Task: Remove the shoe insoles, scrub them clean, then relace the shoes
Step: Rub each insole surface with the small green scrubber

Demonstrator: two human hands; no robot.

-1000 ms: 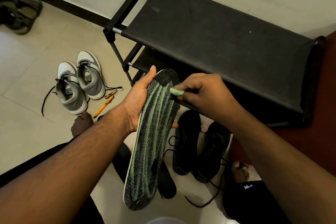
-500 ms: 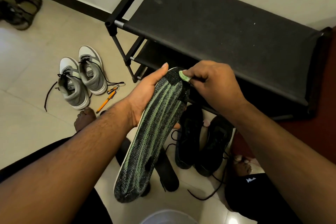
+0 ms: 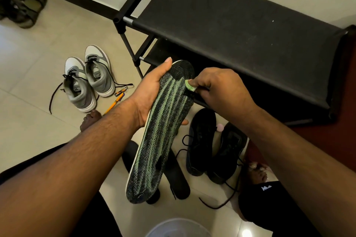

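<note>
Green-and-black knit covers the insole [image 3: 163, 129], held off the floor in front of the shoe rack [image 3: 240, 25]. The left hand [image 3: 152, 92] grips its upper half from behind; the right hand [image 3: 215, 86] pinches a small green scrubber [image 3: 190, 85] against the toe end. Scrubbing appears to be in progress. A second, dark insole [image 3: 178, 177] lies on the tiles below; whether it is clean cannot be told. The black shoes [image 3: 213, 150] stand open just beside it, laces [image 3: 221, 198] loose, so relacing remains. The grey sneakers [image 3: 88, 79] sit well apart, laces also trailing.
</note>
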